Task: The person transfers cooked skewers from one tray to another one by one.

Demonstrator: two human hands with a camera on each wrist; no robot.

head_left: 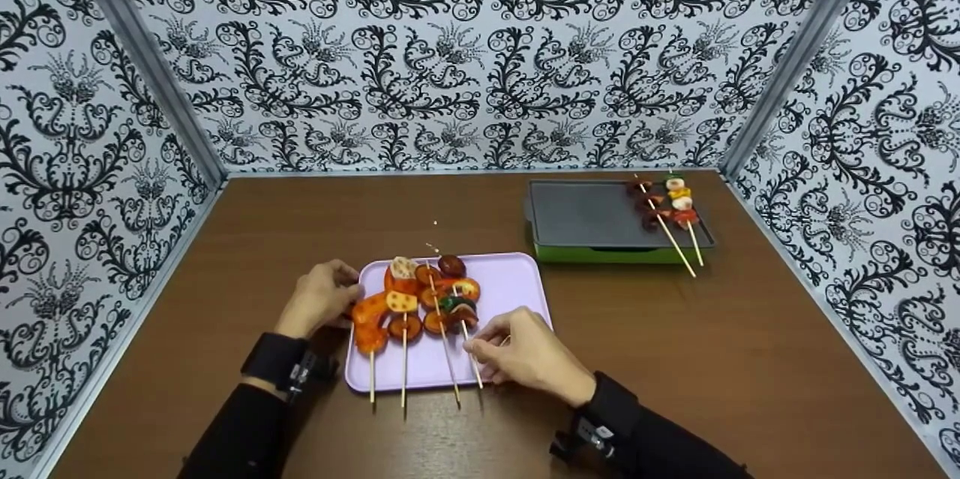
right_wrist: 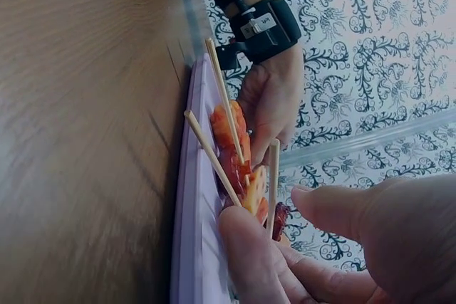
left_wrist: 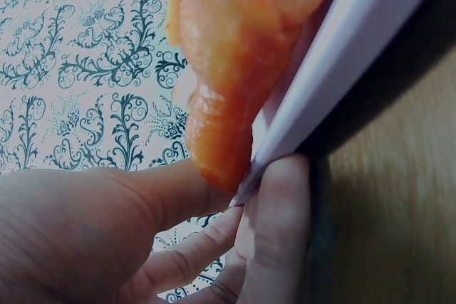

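Note:
On a lilac tray [head_left: 514, 284] lie several food skewers, their sticks pointing toward me over the front rim. My left hand [head_left: 319, 299] grips the tray's left rim, thumb on top and fingers along its outer side, in the left wrist view. Right beside it is an orange glazed skewer [left_wrist: 239, 55]. My right hand [head_left: 529, 351] is at the tray's front right, by the stick of the rightmost skewer [head_left: 459, 310], which carries green and brown pieces. The thumb [right_wrist: 331, 211] and forefinger stand apart in the right wrist view, with a stick [right_wrist: 273, 183] beyond the gap.
A green tabletop grill [head_left: 577, 216] with a grey plate stands at the back right. Two skewers lie on its right side, a dark brown one [head_left: 651, 212] and a mixed one [head_left: 681, 203], sticks overhanging its front. Patterned walls [head_left: 472, 88] enclose the brown table [head_left: 675, 366].

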